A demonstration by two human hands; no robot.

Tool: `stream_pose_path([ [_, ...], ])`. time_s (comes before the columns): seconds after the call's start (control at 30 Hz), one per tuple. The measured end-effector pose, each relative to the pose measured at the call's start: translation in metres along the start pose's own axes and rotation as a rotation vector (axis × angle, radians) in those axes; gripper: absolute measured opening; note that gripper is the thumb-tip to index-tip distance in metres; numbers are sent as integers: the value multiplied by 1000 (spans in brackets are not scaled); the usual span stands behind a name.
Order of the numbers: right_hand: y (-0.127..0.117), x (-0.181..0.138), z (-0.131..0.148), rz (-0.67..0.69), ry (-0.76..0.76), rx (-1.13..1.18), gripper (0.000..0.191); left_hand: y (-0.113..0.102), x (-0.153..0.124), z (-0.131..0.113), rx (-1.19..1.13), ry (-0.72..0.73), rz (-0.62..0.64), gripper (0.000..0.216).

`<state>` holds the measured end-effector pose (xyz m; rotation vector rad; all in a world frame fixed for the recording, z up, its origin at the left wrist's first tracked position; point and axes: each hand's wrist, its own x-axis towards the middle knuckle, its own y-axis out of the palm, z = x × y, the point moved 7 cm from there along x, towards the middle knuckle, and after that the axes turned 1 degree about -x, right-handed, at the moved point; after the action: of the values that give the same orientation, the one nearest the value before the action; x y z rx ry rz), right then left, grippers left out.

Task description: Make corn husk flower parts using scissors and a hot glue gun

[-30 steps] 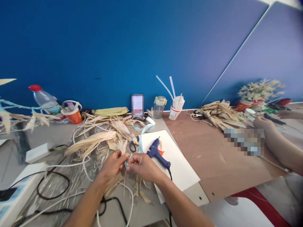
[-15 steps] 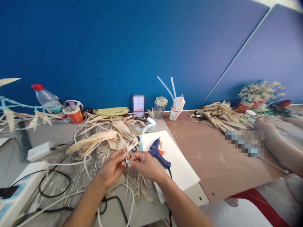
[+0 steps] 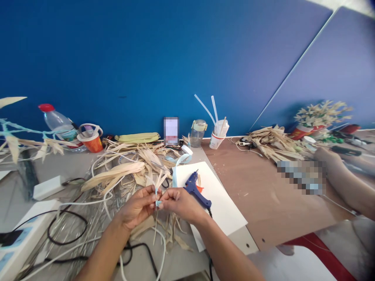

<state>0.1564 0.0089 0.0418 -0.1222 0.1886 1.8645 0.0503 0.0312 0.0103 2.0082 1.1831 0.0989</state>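
Note:
Between the fingertips of my left hand (image 3: 140, 207) is the thin stem of a small corn-husk flower (image 3: 159, 181), its pale petals pointing up. My right hand (image 3: 182, 203) pinches a short piece of light blue tape (image 3: 158, 203) against that stem, just below the petals. Both hands are closed and nearly touch each other. To the right of them a blue glue gun (image 3: 197, 191) lies on a white sheet of paper (image 3: 225, 218). A roll of light blue tape (image 3: 186, 150) sits behind the paper, with a strip curling down from it.
Dried corn husks (image 3: 117, 175) and wires cover the left of the table, beside a white power strip (image 3: 26, 234) and cables. A jar (image 3: 198, 134) and a cup with glue sticks (image 3: 216, 140) stand at the back. Another person's arm (image 3: 342, 183) is at the right.
The flower has turned more upright, and blue tape now shows on its stem above my fingers. My left hand has shifted slightly. The other person's farther hand now holds a dark tool.

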Motion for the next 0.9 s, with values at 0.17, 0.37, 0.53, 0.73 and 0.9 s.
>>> stream_pose_path([
  [0.17, -1, 0, -2, -1, 22, -31, 17, -4, -1, -4, 147, 49, -47, 27],
  [0.37, -7, 2, -7, -60, 69, -143, 9, -11, -4, -13, 420, 118, -164, 35],
  [0.53, -12, 5, -16, -82, 81, -223, 9, -10, -4, -15, 565, 94, -201, 37],
  [0.73, -15, 6, -18, -93, 71, -228, 13, -11, -2, -14, 601, 77, -228, 37],
  [0.9, -17, 8, -23, -93, 65, -132, 14, -11, -4, -13, 548, 97, -221, 36],
])
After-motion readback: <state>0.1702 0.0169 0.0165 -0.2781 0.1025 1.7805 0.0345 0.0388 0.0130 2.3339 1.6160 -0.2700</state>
